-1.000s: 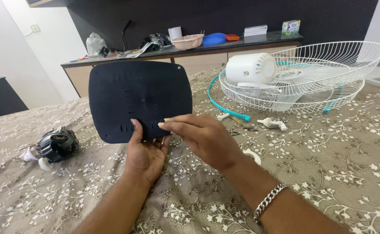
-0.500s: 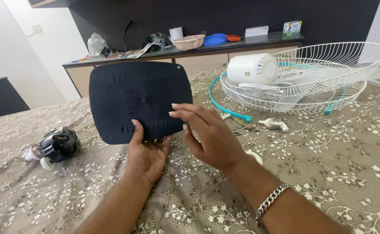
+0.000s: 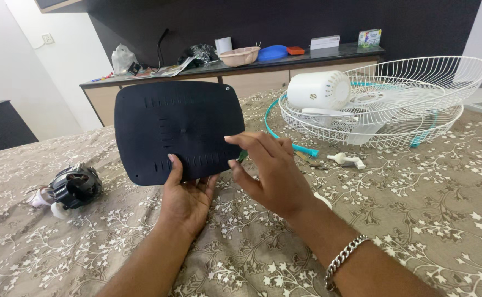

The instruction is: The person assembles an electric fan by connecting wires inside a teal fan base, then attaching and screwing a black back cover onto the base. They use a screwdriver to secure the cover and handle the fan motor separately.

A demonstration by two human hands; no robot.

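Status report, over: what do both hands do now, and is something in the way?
Left hand holds black slotted panel upright by its lower edge. Right hand open at panel's right edge. Nothing between them.

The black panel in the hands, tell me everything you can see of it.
The black panel is a flat, matte, plastic-looking plate, a rounded rectangle with rows of short slots and a small screw hole at its top right corner. It stands upright above the patterned cloth. The left hand grips its lower edge, thumb on the face; the right hand has its fingertips at the lower right edge.
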